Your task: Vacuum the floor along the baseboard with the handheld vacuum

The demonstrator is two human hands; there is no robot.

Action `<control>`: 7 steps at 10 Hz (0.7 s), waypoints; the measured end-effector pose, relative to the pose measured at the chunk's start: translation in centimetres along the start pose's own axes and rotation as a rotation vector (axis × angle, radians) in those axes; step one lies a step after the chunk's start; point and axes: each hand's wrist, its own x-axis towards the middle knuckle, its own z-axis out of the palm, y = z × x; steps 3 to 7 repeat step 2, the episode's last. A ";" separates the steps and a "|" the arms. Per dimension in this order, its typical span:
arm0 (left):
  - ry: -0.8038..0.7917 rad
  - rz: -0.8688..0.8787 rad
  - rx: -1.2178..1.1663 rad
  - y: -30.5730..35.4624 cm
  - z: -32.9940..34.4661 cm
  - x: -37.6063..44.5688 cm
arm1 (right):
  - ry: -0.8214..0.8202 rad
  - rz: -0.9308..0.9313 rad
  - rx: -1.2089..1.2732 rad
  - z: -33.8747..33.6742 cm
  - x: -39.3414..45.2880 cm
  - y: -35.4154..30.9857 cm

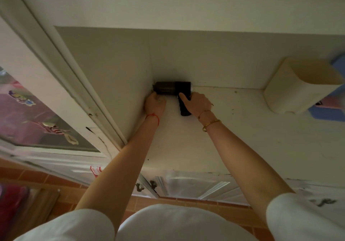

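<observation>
Head view looked down on a white shelf surface (242,128) inside a white cabinet, with a white back wall (224,59) and a white side panel (119,68) meeting in a corner. At the right stood a cream plastic container with rounded corners (298,85), open at the top, touching the back wall, and just behind it a blue plastic box (328,113) showed partly. Small dark crumbs (235,92) lay on the shelf between the container and the hands. At the left a white-framed glass door (46,121) stood open, with pink things blurred behind the glass. Below the shelf were white cabinet doors with dark metal handles (153,184), and under them an orange tiled floor (56,181).

The black handheld vacuum with a cylinder body (173,88) lay along the back wall, its front end pushed into the corner against the side panel. Its ribbed black grip pointed toward the person. The right hand (197,104), with gold bracelets (211,124) on the wrist, had its fingers curled around this grip. The left hand (155,103), with a red string (154,117) on the wrist, was by the front end of the vacuum, fingers curled; whether it held the nozzle I could not tell.
</observation>
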 end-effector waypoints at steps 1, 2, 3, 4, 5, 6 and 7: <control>0.036 0.083 0.105 0.2 -0.3 -1.1 | 0.015 -0.009 0.079 -0.5 -0.8 0.7; 0.057 0.159 0.188 0.4 -0.8 -2.5 | 0.078 -0.052 0.182 -1.4 -2.5 1.4; 0.057 0.159 0.188 0.4 -0.8 -2.5 | 0.078 -0.052 0.182 -1.4 -2.5 1.4; 0.057 0.159 0.188 0.4 -0.8 -2.5 | 0.078 -0.052 0.182 -1.4 -2.5 1.4; 0.057 0.159 0.188 0.4 -0.8 -2.5 | 0.078 -0.052 0.182 -1.4 -2.5 1.4; 0.057 0.159 0.188 0.4 -0.8 -2.5 | 0.078 -0.052 0.182 -1.4 -2.5 1.4; 0.057 0.159 0.188 0.4 -0.8 -2.5 | 0.078 -0.052 0.182 -1.4 -2.5 1.4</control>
